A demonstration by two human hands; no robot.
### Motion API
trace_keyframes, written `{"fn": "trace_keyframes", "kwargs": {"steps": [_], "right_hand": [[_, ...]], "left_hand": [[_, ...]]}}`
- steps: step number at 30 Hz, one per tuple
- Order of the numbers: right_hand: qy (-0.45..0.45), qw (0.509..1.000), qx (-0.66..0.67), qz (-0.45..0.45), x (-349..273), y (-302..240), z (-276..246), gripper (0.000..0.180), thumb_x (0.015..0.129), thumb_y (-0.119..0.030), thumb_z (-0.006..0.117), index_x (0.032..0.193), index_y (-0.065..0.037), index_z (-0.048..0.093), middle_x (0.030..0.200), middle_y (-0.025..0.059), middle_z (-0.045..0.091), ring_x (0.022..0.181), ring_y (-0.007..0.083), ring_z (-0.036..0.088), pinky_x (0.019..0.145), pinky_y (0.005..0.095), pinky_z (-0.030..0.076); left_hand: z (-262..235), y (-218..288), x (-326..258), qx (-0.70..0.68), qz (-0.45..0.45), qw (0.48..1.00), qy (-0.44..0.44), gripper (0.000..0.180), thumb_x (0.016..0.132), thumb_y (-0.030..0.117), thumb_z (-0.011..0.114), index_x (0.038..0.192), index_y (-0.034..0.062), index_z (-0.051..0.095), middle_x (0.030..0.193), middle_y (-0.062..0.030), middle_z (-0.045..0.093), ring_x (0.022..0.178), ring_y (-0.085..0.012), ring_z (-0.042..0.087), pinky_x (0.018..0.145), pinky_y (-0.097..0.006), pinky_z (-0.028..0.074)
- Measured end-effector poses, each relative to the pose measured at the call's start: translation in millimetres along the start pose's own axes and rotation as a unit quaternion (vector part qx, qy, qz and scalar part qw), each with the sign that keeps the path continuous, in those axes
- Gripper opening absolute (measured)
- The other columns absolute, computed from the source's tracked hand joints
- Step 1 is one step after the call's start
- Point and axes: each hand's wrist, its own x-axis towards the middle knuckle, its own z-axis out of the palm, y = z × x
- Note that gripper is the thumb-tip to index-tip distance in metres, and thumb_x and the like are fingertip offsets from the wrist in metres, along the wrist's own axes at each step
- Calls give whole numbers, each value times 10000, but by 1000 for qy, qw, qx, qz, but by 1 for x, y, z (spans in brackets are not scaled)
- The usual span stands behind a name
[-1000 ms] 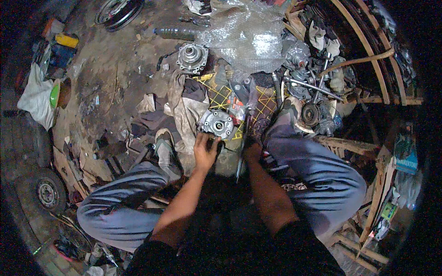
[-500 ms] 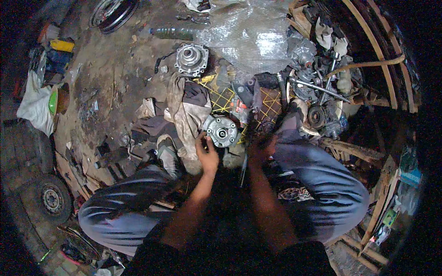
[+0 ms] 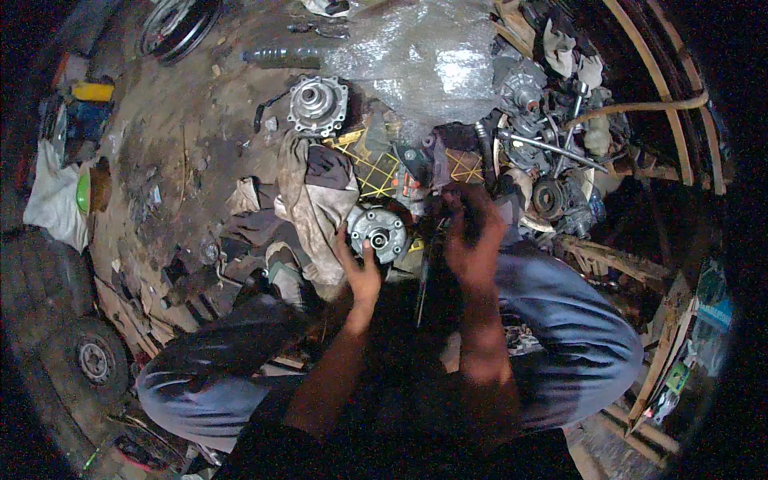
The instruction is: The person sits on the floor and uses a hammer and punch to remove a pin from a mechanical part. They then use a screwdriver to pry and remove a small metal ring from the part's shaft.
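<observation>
Head view shows you sitting on a dirt floor (image 3: 200,152) strewn with parts, knees in blue trousers spread wide. Ahead lies a crumpled sheet of clear plastic (image 3: 416,64), then a grimy grey rag (image 3: 320,200) draped over a yellow wire grid (image 3: 376,172). Beyond the rag sits a second round grey metal housing with bolt lugs (image 3: 318,104). Between your knees, just right of the rag, rests the round silver metal hub with a dark centre bore (image 3: 378,230). Your left hand (image 3: 360,276) touches its lower rim, fingers spread and curled against the edge, not closed round it. That hub looks heavy, rigid and probably oily; take it by the outer rim with the whole hand. Your right hand (image 3: 474,240) is blurred, so I cannot tell its grip; a thin dark rod (image 3: 422,276) hangs just beside it, but whether it is held is unclear.
</observation>
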Motion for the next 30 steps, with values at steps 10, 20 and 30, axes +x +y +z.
{"fn": "trace_keyframes", "kwargs": {"steps": [10,20,30], "right_hand": [[55,974,-50,-213,-23,53,31,160,934,25,519,1046,13,633,930,173,670,819,321,672,742,389,540],[51,973,-69,-216,-39,45,41,122,956,-23,559,1037,25,637,949,195,675,849,361,669,744,420,547],[-12,924,-274,-265,-88,93,51,402,844,-67,626,1242,-8,621,1143,228,641,857,395,656,775,451,554]], "left_hand": [[1,-2,-2,18,17,999,-20,457,1048,219,494,1456,20,439,1380,-223,408,1310,-353,391,1137,-458,283],[13,8,-5,29,5,998,57,401,1048,225,505,1376,-6,502,1339,-209,484,1264,-361,438,1103,-468,329],[13,13,-5,34,-21,996,76,420,1044,265,526,1372,2,516,1310,-223,491,1257,-375,449,1099,-475,337]]}}
